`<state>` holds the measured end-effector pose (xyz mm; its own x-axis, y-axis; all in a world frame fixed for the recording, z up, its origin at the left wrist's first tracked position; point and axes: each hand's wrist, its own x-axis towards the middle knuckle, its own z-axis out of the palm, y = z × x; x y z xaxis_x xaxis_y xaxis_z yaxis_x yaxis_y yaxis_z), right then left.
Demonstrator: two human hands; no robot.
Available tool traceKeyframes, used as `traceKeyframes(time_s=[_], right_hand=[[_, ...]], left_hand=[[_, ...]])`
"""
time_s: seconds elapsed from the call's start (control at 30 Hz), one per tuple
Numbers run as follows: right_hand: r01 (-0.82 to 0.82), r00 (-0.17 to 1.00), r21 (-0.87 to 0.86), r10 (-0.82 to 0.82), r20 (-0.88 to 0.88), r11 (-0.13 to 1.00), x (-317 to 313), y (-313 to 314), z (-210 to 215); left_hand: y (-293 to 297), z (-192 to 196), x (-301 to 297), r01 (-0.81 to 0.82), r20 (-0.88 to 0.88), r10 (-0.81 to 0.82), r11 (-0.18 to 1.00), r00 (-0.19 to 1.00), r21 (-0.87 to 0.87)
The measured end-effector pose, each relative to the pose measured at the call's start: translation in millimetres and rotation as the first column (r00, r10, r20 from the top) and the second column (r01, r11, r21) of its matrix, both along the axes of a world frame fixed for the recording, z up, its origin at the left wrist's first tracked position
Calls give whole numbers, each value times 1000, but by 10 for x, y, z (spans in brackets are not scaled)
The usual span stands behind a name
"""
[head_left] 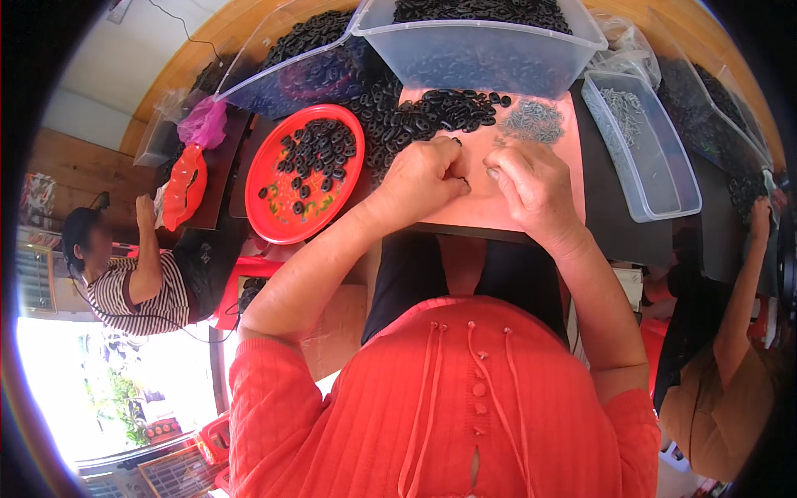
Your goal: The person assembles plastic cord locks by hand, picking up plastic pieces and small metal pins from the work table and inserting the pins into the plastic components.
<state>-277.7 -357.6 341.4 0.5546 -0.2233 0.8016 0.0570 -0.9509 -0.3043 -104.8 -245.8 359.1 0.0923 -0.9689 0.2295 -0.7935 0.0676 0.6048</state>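
My left hand [423, 178] is closed over the pink mat [465, 212], with bits of a small black piece [457, 142] showing at its fingers. Close beside it, my right hand [535, 187] is pinched shut; whatever its fingertips hold is too small to make out. Just beyond both hands lies a heap of black oval pieces with holes [452, 112]. A pile of small silvery metal parts [533, 122] sits to its right on the mat. Left of my left forearm stands a red round tray [259, 217] with more black pieces.
A large clear bin [490, 54] of black pieces stands at the back, another bin [286, 87] to its left. A narrow clear box [664, 178] of metal parts is at right. People sit at left [141, 286] and right [722, 398].
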Motion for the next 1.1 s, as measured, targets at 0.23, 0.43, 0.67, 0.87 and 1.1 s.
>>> traceKeyframes(time_s=[0.23,0.43,0.67,0.87,1.1], right_hand=[[-14,999,40,12,32,999,-13,-4,-32],[-262,963,638,239,124,724,-63,174,-27],[-322,941,820,255,222,474,11,386,80],[-314,939,840,275,206,443,40,461,118],[-277,955,778,250,159,564,94,468,45]], left_hand=[[18,-71,-62,59,-67,-64,996,996,-69],[161,48,-288,-132,-669,173,985,723,112],[292,51,-414,-143,-964,132,985,230,101],[374,14,-394,-196,-992,54,980,111,31],[415,-66,-390,-238,-997,26,971,71,8]])
